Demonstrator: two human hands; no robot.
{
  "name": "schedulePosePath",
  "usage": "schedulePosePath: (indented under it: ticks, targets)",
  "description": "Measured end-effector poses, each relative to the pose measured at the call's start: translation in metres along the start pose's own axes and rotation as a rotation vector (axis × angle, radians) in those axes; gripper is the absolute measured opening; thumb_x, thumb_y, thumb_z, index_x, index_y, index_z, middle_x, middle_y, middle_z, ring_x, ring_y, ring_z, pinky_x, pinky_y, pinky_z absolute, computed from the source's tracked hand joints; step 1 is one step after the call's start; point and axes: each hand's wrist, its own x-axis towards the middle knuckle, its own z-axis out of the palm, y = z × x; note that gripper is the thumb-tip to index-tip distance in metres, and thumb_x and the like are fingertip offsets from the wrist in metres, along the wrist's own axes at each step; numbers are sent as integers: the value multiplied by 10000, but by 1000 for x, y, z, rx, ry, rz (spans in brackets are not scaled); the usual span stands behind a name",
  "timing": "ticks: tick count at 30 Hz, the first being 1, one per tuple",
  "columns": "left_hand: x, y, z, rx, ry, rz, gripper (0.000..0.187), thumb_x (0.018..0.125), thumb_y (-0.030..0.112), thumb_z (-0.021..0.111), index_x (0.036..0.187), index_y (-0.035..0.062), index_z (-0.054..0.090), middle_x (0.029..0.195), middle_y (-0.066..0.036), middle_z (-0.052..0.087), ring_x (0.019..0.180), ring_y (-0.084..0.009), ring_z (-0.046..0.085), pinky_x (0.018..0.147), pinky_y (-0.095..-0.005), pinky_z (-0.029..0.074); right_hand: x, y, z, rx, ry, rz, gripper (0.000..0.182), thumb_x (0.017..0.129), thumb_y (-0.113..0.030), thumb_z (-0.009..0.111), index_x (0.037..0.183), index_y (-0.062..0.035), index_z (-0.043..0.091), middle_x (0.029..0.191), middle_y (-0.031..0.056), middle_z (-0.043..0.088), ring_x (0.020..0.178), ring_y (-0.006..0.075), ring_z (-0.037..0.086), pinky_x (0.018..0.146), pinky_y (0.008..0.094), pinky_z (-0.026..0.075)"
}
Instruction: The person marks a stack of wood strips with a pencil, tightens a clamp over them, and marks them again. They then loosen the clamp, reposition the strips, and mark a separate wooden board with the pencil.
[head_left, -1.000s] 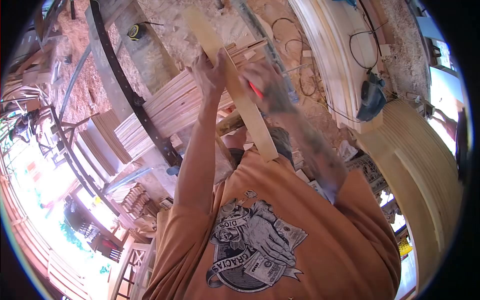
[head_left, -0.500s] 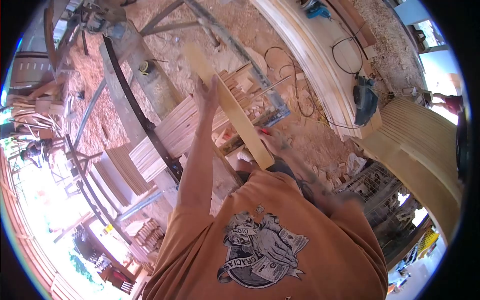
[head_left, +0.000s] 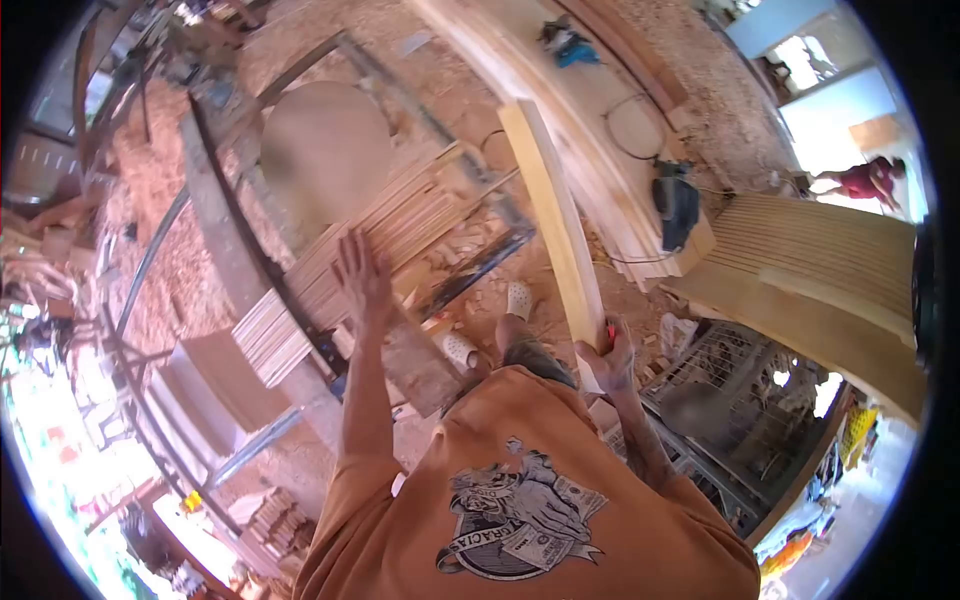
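Observation:
My right hand [head_left: 612,358] grips the lower end of a long, pale wooden board [head_left: 555,215], which stands out upward and away from me. A small red thing [head_left: 611,330] shows by that thumb; its kind is too small to make out. With fingers spread, my left hand [head_left: 364,280] is over a stack of pale wooden strips [head_left: 385,222] and holds nothing. The strips lie side by side across a dark metal rail [head_left: 250,245].
To the right, a dark power tool [head_left: 677,205] rests by long pale boards [head_left: 620,190]. A blue tool [head_left: 570,45] lies farther off. Ribbed curved wood [head_left: 830,250] and a wire rack [head_left: 720,400] stand at right. Another person [head_left: 872,183] is at far right. Wood shavings cover the ground.
The board has swung from the centre over to the right, now in my right hand alone. My left hand has let go of it and come down and left over the strips.

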Motion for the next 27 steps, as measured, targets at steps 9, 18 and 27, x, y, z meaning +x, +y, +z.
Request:
schedulePosePath:
  ticks: [9,18,27]
  targets:
    - [5,-3,21,7,37,-76,853,1106,545,485,1730,26,226,1760,-269,284,1633,-445,256,1312,-589,203,97,186,-79,-177,273,254,777,782,-425,930,1315,26,589,1119,198,680,1079,341,675,937,443,542]
    - [23,12,35,111,-118,-353,817,1149,590,326,1736,34,212,1800,-260,145,1668,-427,129,1354,-547,106,502,260,-70,-282,508,290,737,906,-481,816,1350,52,567,1333,296,608,1281,460,585,1051,551,493]
    - [21,7,61,-211,32,-746,963,1132,661,352,1732,-23,35,1822,-224,-24,1690,-341,27,1372,-459,58,631,313,-92,-539,543,440,699,849,-430,869,1232,68,562,1237,265,592,1236,429,587,1014,527,517]
